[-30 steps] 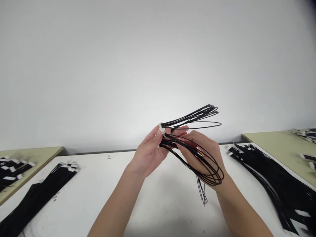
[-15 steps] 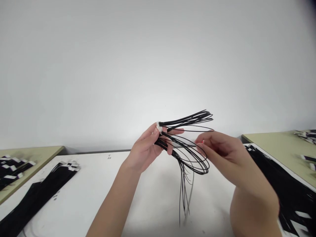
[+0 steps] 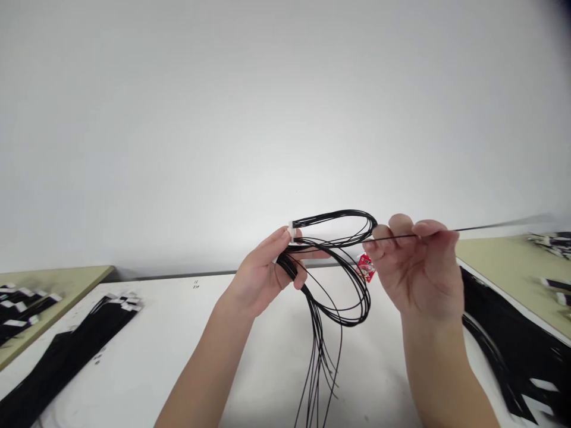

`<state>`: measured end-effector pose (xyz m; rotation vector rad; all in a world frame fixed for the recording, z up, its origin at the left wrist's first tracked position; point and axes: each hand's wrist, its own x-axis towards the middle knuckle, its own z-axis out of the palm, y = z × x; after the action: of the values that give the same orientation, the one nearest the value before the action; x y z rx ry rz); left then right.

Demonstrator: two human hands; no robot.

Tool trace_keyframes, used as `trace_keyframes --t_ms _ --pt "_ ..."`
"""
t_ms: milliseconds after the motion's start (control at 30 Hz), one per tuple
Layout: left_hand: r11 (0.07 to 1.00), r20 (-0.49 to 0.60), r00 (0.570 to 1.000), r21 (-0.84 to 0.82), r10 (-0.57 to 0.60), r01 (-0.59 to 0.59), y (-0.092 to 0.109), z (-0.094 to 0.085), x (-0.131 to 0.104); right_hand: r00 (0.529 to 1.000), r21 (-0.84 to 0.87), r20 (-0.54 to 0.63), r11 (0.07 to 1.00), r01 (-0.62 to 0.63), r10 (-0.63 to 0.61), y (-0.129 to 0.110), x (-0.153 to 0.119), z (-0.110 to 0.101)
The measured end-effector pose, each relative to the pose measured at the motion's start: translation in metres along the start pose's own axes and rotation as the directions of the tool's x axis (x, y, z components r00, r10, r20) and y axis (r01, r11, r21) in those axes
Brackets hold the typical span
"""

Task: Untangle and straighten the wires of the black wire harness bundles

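My left hand (image 3: 267,270) grips a bundle of thin black wires (image 3: 352,318) close to a white connector (image 3: 292,231), which sits at the thumb tip. From the connector the wires bend back in two loops, one above the other. Their loose ends hang down below the hand. To the right, my right hand (image 3: 414,267) has its palm turned toward me and pinches a single black wire (image 3: 395,238) between thumb and fingers. That wire is drawn out straight from the bundle, its far end blurred past the fingers.
A red printed tag (image 3: 366,267) shows behind the wires. Black wire bundles with white connectors (image 3: 66,351) lie on the white table (image 3: 178,333) at left, and more black bundles (image 3: 513,333) at right. Yellowish side tables (image 3: 482,252) carry further wire pieces.
My right hand has turned palm toward me, risen slightly and now holds one wire stretched out to the right. The upper wires have bent into a closed loop. The red tag has come into view.
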<state>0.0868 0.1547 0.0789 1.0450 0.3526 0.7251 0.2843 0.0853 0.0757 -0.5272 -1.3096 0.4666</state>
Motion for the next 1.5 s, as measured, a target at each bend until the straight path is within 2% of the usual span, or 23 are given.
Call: trace_keyframes --t_ms 133,300,400,500,600,733,967,1500 --pt "0.998 -0.085 0.995 0.029 -0.051 0.054 0.000 0.000 0.000 0.998 0.095 -0.056 0.995 -0.002 0.007 0.006 0.003 0.006" --pt "0.993 -0.087 0.992 0.066 -0.091 0.097 0.001 0.000 0.000 0.995 0.026 -0.100 1.000 0.006 -0.003 0.011 0.001 0.002" --pt "0.992 -0.099 0.991 0.084 -0.084 0.093 0.004 0.002 -0.001 0.995 -0.160 -0.088 0.987 0.022 -0.036 0.009 -0.004 0.000" --pt "0.988 -0.106 0.991 0.122 -0.078 0.091 0.006 0.004 -0.003 0.997 -0.405 -0.032 0.912 0.056 -0.076 0.004 -0.007 0.000" --pt "0.986 -0.105 0.992 0.146 -0.065 0.080 0.007 0.006 -0.004 0.995 -0.503 0.013 0.860 0.090 -0.097 0.001 -0.008 0.001" --pt "0.985 -0.096 0.994 0.160 -0.046 0.061 0.007 0.007 -0.004 0.989 -0.534 0.111 0.833 0.144 -0.100 0.000 -0.007 0.001" --pt "0.982 -0.054 0.998 0.184 -0.024 0.033 0.005 0.007 -0.004 0.980 -0.583 0.158 0.790 0.191 -0.120 -0.001 -0.006 0.000" --pt "0.970 -0.027 1.000 0.243 -0.003 0.009 0.004 0.007 -0.005 0.993 -0.568 0.097 0.816 0.108 -0.064 -0.002 -0.006 0.000"
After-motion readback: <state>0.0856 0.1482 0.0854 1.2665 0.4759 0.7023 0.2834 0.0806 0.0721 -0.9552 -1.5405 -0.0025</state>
